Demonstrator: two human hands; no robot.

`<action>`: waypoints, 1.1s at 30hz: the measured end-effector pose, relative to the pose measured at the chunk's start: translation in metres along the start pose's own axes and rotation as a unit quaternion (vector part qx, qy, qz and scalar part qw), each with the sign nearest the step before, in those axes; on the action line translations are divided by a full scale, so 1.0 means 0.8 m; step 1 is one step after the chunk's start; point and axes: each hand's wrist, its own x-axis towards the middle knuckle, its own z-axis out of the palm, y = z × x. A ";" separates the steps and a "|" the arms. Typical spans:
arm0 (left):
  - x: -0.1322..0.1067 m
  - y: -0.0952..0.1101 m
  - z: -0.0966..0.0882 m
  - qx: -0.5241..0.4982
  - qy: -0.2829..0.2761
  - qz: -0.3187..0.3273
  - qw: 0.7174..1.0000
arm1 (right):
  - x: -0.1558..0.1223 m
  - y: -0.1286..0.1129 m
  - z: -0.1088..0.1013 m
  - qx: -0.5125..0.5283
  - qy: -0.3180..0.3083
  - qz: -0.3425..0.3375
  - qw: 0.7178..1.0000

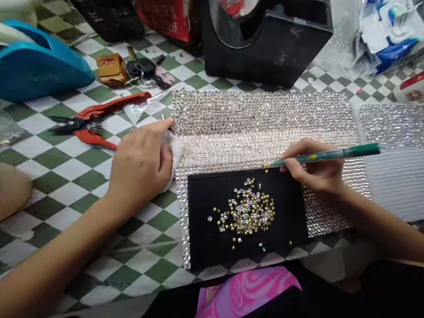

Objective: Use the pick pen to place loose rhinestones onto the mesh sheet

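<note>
My right hand (314, 165) is closed round a green pen-like stick (334, 154). Its yellowish tip touches or hovers just over the lower rows of a glittering rhinestone sheet (261, 110); which of the two I cannot tell. Below the tip, a black ribbed tray (205, 247) rests on the sheet, bearing a heap of loose rhinestones (248, 212) with clear faces and gold backs. At the sheet's left edge, my left hand (141, 159) curls over a crumpled white cloth or tissue (174, 154), its index finger reaching the sheet's edge.
Orange-handled cutters (96, 117) lie left of the sheet, near keys (142, 68) and a small brown pouch (111, 70). A blue tape dispenser (43, 66) and a black one (251, 57) stand behind. Another rhinestone strip (394, 126) lies right, on the checkered tabletop (162, 221).
</note>
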 end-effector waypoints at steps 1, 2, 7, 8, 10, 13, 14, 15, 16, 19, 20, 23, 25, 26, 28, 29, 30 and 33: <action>0.000 0.000 -0.001 -0.001 -0.001 0.000 1.000 | 0.001 0.000 0.000 0.000 0.000 0.000 1.000; 0.000 0.000 -0.001 -0.002 -0.001 -0.001 1.000 | 0.002 0.000 0.000 0.001 0.000 0.000 1.000; 0.000 -0.001 -0.002 -0.003 0.001 -0.003 1.000 | 0.004 -0.001 -0.001 0.007 -0.002 -0.001 1.000; 0.001 -0.001 -0.002 -0.003 0.001 -0.003 1.000 | 0.003 -0.001 -0.001 0.009 -0.003 0.000 1.000; 0.001 -0.001 -0.002 -0.003 0.003 -0.002 1.000 | 0.003 -0.001 -0.003 0.012 -0.007 0.002 1.000; 0.001 -0.001 -0.001 -0.002 0.010 0.000 1.000 | 0.003 -0.001 -0.004 0.014 -0.017 0.005 1.000; 0.001 -0.001 -0.001 -0.001 0.012 0.001 1.000 | 0.003 -0.001 -0.004 0.013 -0.020 0.006 1.000; 0.000 -0.001 -0.001 -0.001 0.015 0.002 1.000 | 0.002 0.000 -0.004 0.013 -0.023 0.007 1.000; 0.000 -0.001 0.000 -0.001 0.016 0.003 1.000 | 0.002 0.000 -0.004 0.012 -0.024 0.008 1.000; 0.000 -0.002 0.000 0.001 0.017 0.008 1.000 | 0.000 0.001 -0.003 0.015 -0.012 0.009 1.000; 0.000 -0.002 -0.001 0.001 0.017 0.009 1.000 | 0.000 0.001 -0.003 0.013 -0.002 0.009 1.000; 0.000 -0.002 -0.001 0.003 0.020 0.013 1.000 | -0.001 0.001 -0.003 0.003 0.014 0.004 1.000; -0.001 -0.002 -0.001 0.004 0.021 0.014 1.000 | -0.001 0.001 -0.004 -0.004 0.006 0.002 1.000; -0.001 -0.002 -0.001 0.005 0.022 0.014 1.000 | -0.001 0.001 -0.005 -0.006 0.001 0.002 1.000; -0.001 -0.002 -0.001 0.006 0.022 0.015 1.000 | 0.000 0.000 -0.005 -0.009 -0.004 0.001 1.000; -0.001 -0.002 -0.001 0.006 0.021 0.016 1.000 | 0.001 -0.001 -0.005 -0.010 -0.005 0.000 1.000; -0.001 -0.002 -0.001 0.006 0.022 0.016 1.000 | 0.001 -0.001 -0.005 -0.011 -0.006 -0.001 1.000; -0.001 -0.002 0.000 0.007 0.023 0.017 1.000 | 0.002 -0.003 -0.004 -0.012 -0.009 -0.002 1.000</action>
